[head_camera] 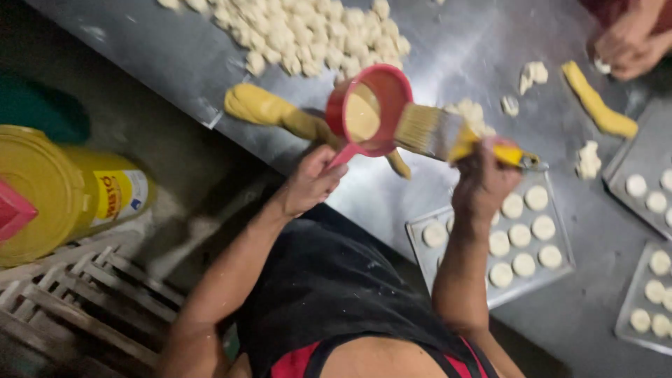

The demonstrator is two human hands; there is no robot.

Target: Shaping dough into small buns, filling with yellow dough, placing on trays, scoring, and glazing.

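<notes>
The left hand (308,183) is closed around the handle of a red cup (369,110) and holds it tilted above the edge of a steel table (448,42). The cup contains a pale yellow liquid. The right hand (483,180) is clenched on the yellow handle of a wide brush (448,134). The brush lies roughly level, with its bristles just beside the rim of the cup; the view does not show whether they touch it.

Directly below the right hand sits a metal tray (423,255) carrying rows of round dough pieces (521,234). The wrist covers part of the tray. Two further trays (619,171) of the same dough rounds lie at the right edge of the table.

Behind the cup, a twisted yellow roll of dough (269,108) rests on the table. A heap of small cut dough lumps (308,31) lies further back. A second yellow dough strip (598,105) lies to the upper right, near another person's hands (630,45).

Off the table to the left stands a yellow tub (63,189) above a slatted wooden pallet (84,301).
</notes>
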